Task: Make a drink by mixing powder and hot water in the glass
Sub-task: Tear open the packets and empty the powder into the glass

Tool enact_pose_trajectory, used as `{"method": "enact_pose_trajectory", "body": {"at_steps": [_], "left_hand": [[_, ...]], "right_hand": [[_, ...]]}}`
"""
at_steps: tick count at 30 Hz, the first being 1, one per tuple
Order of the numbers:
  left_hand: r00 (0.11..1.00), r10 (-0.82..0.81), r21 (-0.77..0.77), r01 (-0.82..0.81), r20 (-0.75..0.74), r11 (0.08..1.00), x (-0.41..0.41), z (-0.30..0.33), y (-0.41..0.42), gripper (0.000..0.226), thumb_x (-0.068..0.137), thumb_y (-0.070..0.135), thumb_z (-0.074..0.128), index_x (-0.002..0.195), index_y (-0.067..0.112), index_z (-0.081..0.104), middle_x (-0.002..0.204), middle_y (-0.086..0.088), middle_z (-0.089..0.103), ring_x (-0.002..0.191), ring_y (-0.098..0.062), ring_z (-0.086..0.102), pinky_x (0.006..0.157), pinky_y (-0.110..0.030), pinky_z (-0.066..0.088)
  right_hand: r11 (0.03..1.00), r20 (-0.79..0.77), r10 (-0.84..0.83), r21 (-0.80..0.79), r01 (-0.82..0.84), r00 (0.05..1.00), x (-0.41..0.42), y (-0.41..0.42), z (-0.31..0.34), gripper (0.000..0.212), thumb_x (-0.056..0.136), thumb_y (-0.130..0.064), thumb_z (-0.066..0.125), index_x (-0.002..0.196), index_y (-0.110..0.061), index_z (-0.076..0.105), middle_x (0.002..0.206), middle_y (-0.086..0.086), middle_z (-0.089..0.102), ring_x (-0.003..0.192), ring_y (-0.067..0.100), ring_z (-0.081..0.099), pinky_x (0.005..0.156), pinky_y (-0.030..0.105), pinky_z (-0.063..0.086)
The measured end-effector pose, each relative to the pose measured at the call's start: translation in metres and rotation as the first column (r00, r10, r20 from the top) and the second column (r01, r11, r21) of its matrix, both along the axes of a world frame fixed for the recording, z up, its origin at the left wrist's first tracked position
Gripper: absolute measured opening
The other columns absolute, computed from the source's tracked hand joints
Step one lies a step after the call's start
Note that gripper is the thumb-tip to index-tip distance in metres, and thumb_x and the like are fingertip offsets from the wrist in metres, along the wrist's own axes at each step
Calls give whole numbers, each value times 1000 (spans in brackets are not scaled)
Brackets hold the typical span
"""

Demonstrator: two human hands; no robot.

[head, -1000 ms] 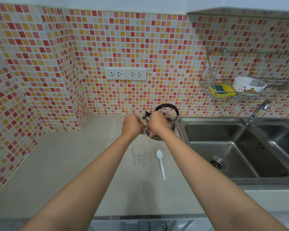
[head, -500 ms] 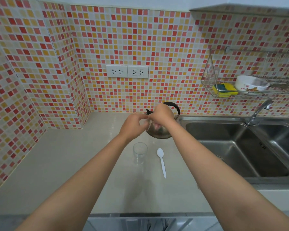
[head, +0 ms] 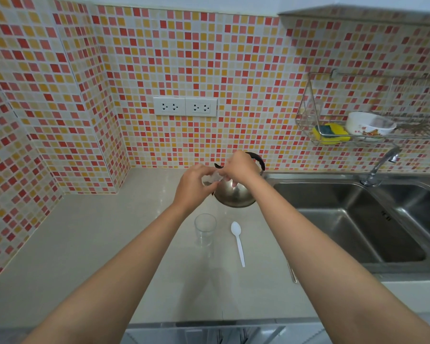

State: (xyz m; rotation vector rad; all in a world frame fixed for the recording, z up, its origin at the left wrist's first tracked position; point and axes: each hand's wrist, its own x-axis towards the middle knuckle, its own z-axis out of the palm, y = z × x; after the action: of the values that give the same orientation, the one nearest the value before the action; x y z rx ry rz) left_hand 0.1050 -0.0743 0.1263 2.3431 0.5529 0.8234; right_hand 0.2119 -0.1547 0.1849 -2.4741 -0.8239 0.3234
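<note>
Both hands (head: 217,177) pinching sachet (head: 210,179), above glass (head: 205,229)

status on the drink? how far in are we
Early. Done: glass, white spoon and kettle are set out on the counter. In hand: left hand and right hand pinch a small clear packet above the glass, seemingly opening it. Left: the glass looks empty, so powder, hot water and stirring all remain.
</note>
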Motion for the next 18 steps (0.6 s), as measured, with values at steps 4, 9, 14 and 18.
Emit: {"method": "enact_pose_trajectory", "body": {"at_steps": [4,9,14,18], "left_hand": [[999,-28,-60,31,45,998,3,2,2,30,82,19,75,111,15,73,99,0,70,90,-11,60,79,-20,51],[999,-39,-81,41,32,996,4,5,6,31,80,19,77,110,14,73,101,-1,70,88,-10,59,73,-7,41],[999,-28,-113,24,-37,993,2,1,12,42,77,21,80,116,11,70,108,-3,70,92,-10,58,72,-7,41],[996,-20,-170,5,-87,985,-5,-7,18,47,75,20,82,118,8,68,112,-6,69,103,-18,63,85,-22,49]], "right_hand": [[1000,14,-7,1,7,1000,1,1,0,27,79,-32,73,86,-7,68,74,6,69,62,21,68,50,23,45],[999,-43,32,-15,-33,999,5,5,0,32,75,-37,77,89,-10,69,80,5,73,61,19,69,63,29,56],[986,-250,26,166,17,968,13,-1,-6,22,81,-26,73,94,-8,70,78,3,70,53,19,64,72,33,56],[945,-383,-114,244,219,917,25,-15,-44,22,89,-30,63,90,-9,65,70,4,67,44,18,58,48,24,42]]}}
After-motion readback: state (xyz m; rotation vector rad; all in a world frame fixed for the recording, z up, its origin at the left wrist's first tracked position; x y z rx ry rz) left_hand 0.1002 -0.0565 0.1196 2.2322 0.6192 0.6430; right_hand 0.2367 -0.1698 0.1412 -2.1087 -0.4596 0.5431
